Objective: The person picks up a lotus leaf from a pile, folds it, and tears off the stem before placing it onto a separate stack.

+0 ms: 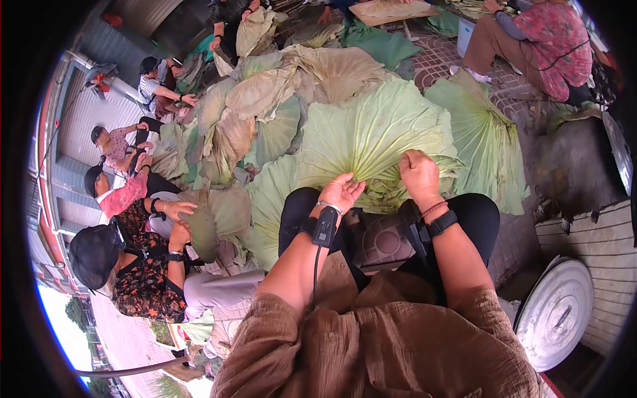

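Pale green and ribbed, the big lotus leaf (371, 132) lies spread over the person's knees. The right hand (419, 174) is closed on its gathered edge; the left hand (342, 192) pinches the folds beside it, fingertips hidden. More leaves (265, 99) cover the patterned paving (438, 60), where seated co-workers (133, 265) are partly cut off by the frame edge.

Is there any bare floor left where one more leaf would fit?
Little. A bare strip of patterned paving lies between the leaf pile and the seated person in red. Dark ground right of the fanned leaf is also free. Around both hands and leftward, leaves overlap densely.
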The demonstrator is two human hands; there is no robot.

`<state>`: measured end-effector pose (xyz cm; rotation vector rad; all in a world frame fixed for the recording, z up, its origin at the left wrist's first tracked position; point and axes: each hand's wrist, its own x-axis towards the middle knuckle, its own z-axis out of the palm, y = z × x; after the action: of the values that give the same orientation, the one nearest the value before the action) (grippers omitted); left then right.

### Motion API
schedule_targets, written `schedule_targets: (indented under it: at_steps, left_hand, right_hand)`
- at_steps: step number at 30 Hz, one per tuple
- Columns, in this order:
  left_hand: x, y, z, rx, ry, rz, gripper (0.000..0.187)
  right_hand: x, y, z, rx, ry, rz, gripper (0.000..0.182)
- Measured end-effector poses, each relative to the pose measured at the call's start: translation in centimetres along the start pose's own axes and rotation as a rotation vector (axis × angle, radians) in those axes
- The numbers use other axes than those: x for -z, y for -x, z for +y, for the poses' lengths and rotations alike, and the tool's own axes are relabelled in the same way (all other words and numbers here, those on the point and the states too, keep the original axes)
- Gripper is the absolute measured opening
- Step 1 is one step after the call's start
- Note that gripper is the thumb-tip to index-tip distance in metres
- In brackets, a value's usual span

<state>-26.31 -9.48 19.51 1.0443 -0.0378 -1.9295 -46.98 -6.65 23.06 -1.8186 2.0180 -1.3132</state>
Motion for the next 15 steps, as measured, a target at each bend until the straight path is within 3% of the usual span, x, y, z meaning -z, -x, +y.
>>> schedule_targets:
  at_steps: [1, 3, 5, 8, 15]
  left_hand:
    - [0.0, 0.1, 0.0, 0.001, -0.006, 0.002, 0.018]
    - [-0.3, 0.0, -0.1, -0.019, -0.019, 0.007, 0.018]
    - [-0.7, 0.3, -0.3, -0.011, -0.022, 0.048, 0.018]
    - [-0.7, 0.4, 0.0, 0.018, -0.028, 0.058, 0.018]
    - [-1.5, 0.3, -0.9, 0.123, -0.194, 0.091, 0.017]
  right_hand:
    - [0.4, -0.2, -0.3, 0.004, -0.019, 0.099, 0.010]
    - [0.6, -0.2, -0.4, 0.060, -0.064, 0.075, 0.013]
    - [0.1, 0.0, -0.5, 0.259, -0.052, 0.079, 0.024]
    - [-1.2, 0.5, -0.3, 0.294, -0.084, -0.066, 0.032]
    - [-2.4, 0.9, 0.1, 0.235, -0.037, -0.153, 0.034]
